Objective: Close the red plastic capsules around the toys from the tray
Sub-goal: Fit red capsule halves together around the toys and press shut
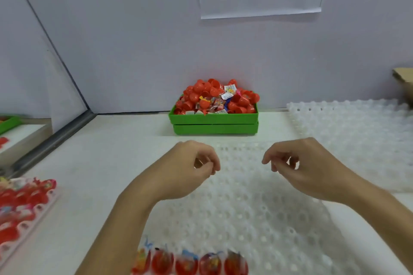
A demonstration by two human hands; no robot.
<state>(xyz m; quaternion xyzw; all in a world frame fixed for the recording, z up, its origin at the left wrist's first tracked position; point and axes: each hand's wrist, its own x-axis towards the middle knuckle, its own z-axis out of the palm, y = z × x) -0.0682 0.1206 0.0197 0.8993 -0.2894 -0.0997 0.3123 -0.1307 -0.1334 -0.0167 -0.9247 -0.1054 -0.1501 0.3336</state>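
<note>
At the far left of the bench (111, 163) we see a filled rack (24, 205) of red capsules, well apart from our work. Our left hand (187, 169) hovers over the white dimpled tray (257, 219), fingers loosely curled, holding nothing. Beyond it, against the wall, the green tray (213, 118) is heaped with red capsule halves (201, 91) and wrapped toys (220, 101). Our right hand (306, 163) hovers likewise, relaxed and holding nothing. A row of closed capsules (196, 262) sits at the near edge. We judge the next step is reaching forward: we should take one half per hand and a single toy, tuck the wrapper fully inside, then press the rims square so nothing pinches.
</note>
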